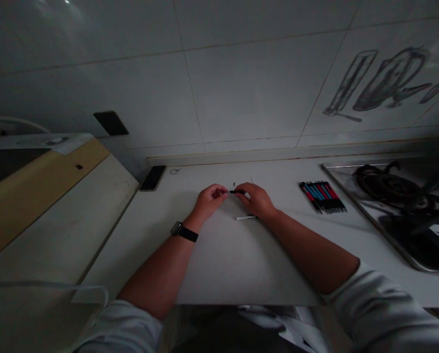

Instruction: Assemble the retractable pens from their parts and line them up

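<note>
Over the middle of the white counter, my left hand point(207, 202) is closed in a pinch, its fingertips on something too small to make out. Facing it, my right hand point(256, 198) pinches a short black pen part point(232, 191), whose tip points toward my left fingertips. A white tube, like a pen barrel point(243, 217), lies on the counter just below my right hand, its right end by the palm. Beyond the fingers rests a tiny black piece point(234, 184). A thin pale stick point(252, 180) shows behind my right knuckles, partly hidden.
Several red, blue and black pens point(322, 197) lie in a row to the right, beside a gas stove point(392, 196) with a metal rim. At the back left are a phone point(153, 178) and a small ring point(174, 171). A pale cabinet point(76, 206) borders the left side; tiles rise behind.
</note>
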Tool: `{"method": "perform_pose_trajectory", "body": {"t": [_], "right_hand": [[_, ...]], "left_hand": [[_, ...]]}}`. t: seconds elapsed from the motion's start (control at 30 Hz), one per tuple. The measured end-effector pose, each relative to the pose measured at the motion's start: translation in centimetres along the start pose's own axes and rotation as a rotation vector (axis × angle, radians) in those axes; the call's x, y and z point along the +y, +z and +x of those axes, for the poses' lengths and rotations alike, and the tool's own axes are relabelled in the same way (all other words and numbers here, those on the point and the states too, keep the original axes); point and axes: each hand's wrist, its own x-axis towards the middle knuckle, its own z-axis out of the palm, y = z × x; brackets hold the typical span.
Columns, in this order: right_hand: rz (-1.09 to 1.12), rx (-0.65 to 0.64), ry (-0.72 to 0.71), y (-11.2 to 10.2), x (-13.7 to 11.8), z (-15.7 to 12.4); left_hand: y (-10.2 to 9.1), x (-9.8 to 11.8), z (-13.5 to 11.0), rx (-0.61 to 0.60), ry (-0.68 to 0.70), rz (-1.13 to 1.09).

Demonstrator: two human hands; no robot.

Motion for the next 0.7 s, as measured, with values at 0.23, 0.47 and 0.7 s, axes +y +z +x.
{"method": "perform_pose_trajectory", "body": {"t": [0.23, 0.47, 0.7], "right_hand": [[0.015, -0.01, -0.051, 0.22, -0.13, 0.28], [0.033, 0.03, -0.091, 0.48, 0.09, 0.3], [0.025, 0.016, -0.069, 0.1, -0.37, 0.39]], "left_hand": [[0.03, -0.14, 0.2, -0.014, 0.003, -0.051], [-0.02, -0.44, 0.4, -0.026, -0.024, -0.071], [-0.09, -0.22, 0.33, -0.014, -0.013, -0.089]]}}
